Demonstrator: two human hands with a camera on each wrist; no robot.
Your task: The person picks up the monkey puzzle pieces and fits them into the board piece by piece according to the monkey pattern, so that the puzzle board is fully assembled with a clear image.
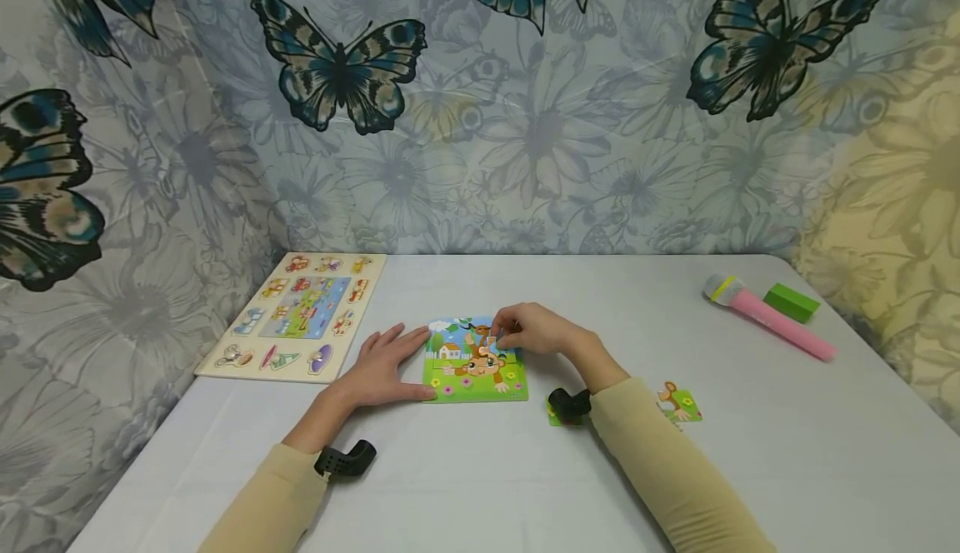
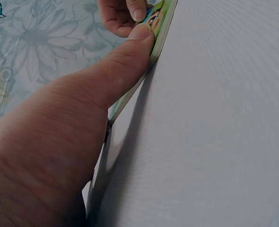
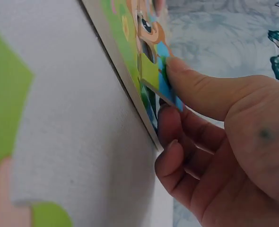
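A small monkey jigsaw puzzle (image 1: 459,393) in a flat tray lies in front of me, with a house and flowers printed on it. My left hand (image 1: 384,371) spreads along its left side, thumb on the lower left corner and fingertips at the upper left edge. In the left wrist view the thumb (image 2: 125,59) lies straight along the rim. My right hand (image 1: 534,328) pinches a puzzle piece (image 3: 162,80) at the upper right of the tray. In the right wrist view this piece is tilted, one edge raised over the tray, thumb on its printed face.
Two loose puzzle pieces lie to the right: one (image 1: 681,403) beyond the right sleeve, another (image 1: 557,417) partly under the wrist camera (image 1: 570,403). A larger picture board (image 1: 255,353) lies at the left. A pink microphone (image 1: 780,324) and a green block (image 1: 792,302) lie at the far right.
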